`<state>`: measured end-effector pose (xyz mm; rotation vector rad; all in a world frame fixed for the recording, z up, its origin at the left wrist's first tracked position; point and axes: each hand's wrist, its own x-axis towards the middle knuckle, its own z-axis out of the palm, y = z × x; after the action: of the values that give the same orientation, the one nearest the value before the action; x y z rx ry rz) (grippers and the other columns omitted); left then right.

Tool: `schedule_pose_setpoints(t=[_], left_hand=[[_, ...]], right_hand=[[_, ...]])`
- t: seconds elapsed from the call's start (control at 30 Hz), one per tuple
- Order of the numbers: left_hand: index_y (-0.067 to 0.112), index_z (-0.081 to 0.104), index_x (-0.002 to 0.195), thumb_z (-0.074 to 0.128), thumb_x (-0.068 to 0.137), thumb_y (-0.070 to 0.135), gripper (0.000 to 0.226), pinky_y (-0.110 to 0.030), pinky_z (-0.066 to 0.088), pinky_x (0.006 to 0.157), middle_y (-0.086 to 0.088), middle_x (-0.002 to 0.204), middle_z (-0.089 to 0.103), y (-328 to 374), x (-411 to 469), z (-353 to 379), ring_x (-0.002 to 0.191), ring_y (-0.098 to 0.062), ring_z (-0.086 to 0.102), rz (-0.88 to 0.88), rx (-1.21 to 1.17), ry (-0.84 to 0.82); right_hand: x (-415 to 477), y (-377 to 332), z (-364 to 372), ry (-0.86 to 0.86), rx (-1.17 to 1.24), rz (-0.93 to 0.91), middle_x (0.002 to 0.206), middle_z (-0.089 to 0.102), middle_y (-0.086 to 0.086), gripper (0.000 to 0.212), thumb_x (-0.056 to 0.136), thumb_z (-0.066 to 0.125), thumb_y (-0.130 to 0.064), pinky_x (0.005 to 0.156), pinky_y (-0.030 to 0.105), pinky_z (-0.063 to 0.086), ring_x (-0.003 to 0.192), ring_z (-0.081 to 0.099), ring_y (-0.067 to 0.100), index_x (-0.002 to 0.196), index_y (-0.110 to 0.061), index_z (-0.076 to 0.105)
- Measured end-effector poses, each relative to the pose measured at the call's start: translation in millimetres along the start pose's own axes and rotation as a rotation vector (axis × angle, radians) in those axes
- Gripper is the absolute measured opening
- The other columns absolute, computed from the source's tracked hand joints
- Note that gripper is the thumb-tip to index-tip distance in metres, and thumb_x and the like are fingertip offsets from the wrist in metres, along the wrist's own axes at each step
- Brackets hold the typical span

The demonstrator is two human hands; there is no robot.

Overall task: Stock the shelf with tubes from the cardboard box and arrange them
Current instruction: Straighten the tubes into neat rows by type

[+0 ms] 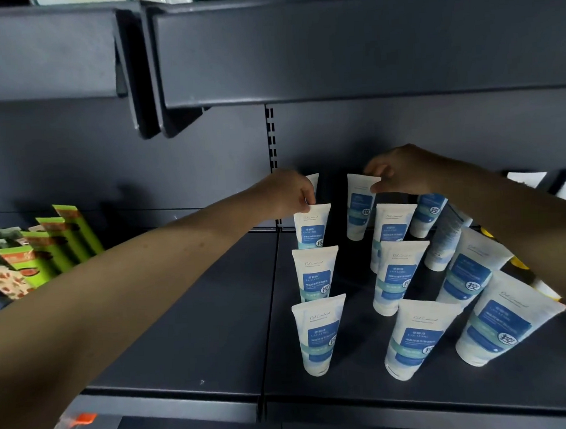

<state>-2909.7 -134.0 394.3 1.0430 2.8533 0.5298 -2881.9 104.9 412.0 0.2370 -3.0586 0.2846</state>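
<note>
While reaching to the back of the dark shelf point(188, 317), works on the rearmost of the white-and-blue tubes point(319, 333) with both hands at once. Stands them cap-down, crimped end up, label forward, in three files running front to back: likely to show the faces to the aisle and to fill the depth.

Pinches with the right hand point(401, 173), thumb below and forefinger above, the top corner of the rear tube of the middle file point(358, 207). Holds it upright, just behind the next one, probably to square it into line.

Curls the fingers of the left hand point(284, 194) down at the far end of the left file. Rests the tips on the crimp of the second tube from the back point(312, 227) and appears to pinch it, hiding most of the rearmost tube point(314, 180) behind. Cannot confirm the thumb's place there, hidden by the palm.

Leaves one tube in the right file point(447, 238) turned back-label outward and tilted; looks due for turning. Shows no cardboard box anywhere in view. Judging by the three files already standing, puts the stocking well along and the straightening in hand.

Elsewhere: green cartons point(63, 235) on the shelf section to the left, yellow items point(517, 262) at the right edge.
</note>
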Motion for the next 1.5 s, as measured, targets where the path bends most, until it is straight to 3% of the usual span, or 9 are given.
schedule_pose_setpoints(t=[0.13,0.3,0.43,0.53,0.63,0.73,1.07,1.23,1.5], left_hand=[[0.010,0.069,0.106,0.062,0.088,0.016,0.020,-0.015,0.040,0.070,0.005,0.100,0.065,1,6,-8,0.091,-0.006,0.056,-0.010,-0.079,-0.061],[0.010,0.063,0.117,0.064,0.086,0.013,0.031,-0.020,0.039,0.083,-0.004,0.114,0.063,-3,27,-12,0.100,-0.012,0.057,-0.037,-0.111,0.172],[0.009,0.059,0.121,0.067,0.084,0.014,0.039,-0.027,0.043,0.087,-0.008,0.120,0.061,-10,46,-5,0.109,-0.023,0.058,-0.079,0.037,0.066],[0.008,0.059,0.120,0.067,0.083,0.009,0.038,-0.029,0.045,0.086,-0.011,0.120,0.061,-15,56,1,0.107,-0.025,0.058,-0.101,0.073,0.093],[0.006,0.058,0.121,0.068,0.082,0.006,0.040,-0.032,0.046,0.086,-0.014,0.119,0.060,-17,60,6,0.107,-0.028,0.058,-0.123,0.067,0.113],[0.007,0.061,0.111,0.066,0.082,0.004,0.030,-0.030,0.044,0.074,-0.013,0.111,0.063,-20,62,10,0.100,-0.029,0.060,-0.128,0.065,0.128],[0.007,0.065,0.097,0.062,0.082,-0.004,0.019,-0.024,0.038,0.068,-0.005,0.089,0.060,-11,68,9,0.083,-0.017,0.055,-0.118,0.007,0.131],[0.008,0.064,0.097,0.060,0.083,-0.005,0.019,-0.023,0.037,0.069,-0.003,0.089,0.058,-11,68,9,0.081,-0.016,0.053,-0.107,0.025,0.116],[0.004,0.065,0.098,0.061,0.084,-0.004,0.017,-0.031,0.046,0.075,-0.015,0.102,0.066,-17,64,4,0.096,-0.029,0.061,-0.137,0.017,0.140]], right_hand=[[12,2,2,-0.022,-0.045,0.022,0.117,0.065,0.009,0.042,0.085,0.069,-0.022,0.088,0.028,0.043,0.105,0.059,0.025,0.124,-0.011,0.059],[29,6,7,-0.038,-0.048,0.053,0.106,0.067,0.008,0.038,0.082,0.071,-0.017,0.082,0.027,0.043,0.094,0.058,0.023,0.118,-0.009,0.061],[35,7,11,-0.065,-0.103,0.051,0.083,0.064,0.005,0.019,0.081,0.071,-0.011,0.076,0.030,0.046,0.080,0.057,0.021,0.098,-0.009,0.065],[33,12,8,-0.062,-0.142,0.056,0.064,0.053,-0.004,0.014,0.080,0.070,-0.007,0.071,0.027,0.042,0.075,0.056,0.021,0.093,-0.008,0.065],[30,22,5,-0.024,-0.164,0.053,0.079,0.060,0.003,0.015,0.079,0.071,-0.006,0.071,0.025,0.037,0.082,0.056,0.023,0.094,-0.007,0.068],[30,32,6,0.007,-0.171,0.060,0.091,0.068,0.010,0.016,0.078,0.070,-0.006,0.073,0.026,0.039,0.089,0.061,0.027,0.095,-0.005,0.069],[22,40,2,-0.028,-0.159,0.099,0.070,0.066,0.005,0.013,0.078,0.069,-0.006,0.077,0.031,0.050,0.072,0.062,0.022,0.079,-0.016,0.060],[22,40,3,-0.003,-0.144,0.086,0.081,0.062,0.007,0.011,0.080,0.068,-0.005,0.082,0.033,0.050,0.077,0.057,0.023,0.090,-0.009,0.067],[17,36,4,0.026,-0.132,0.123,0.111,0.064,0.013,0.034,0.084,0.068,-0.010,0.086,0.033,0.044,0.103,0.057,0.031,0.117,-0.008,0.061]])
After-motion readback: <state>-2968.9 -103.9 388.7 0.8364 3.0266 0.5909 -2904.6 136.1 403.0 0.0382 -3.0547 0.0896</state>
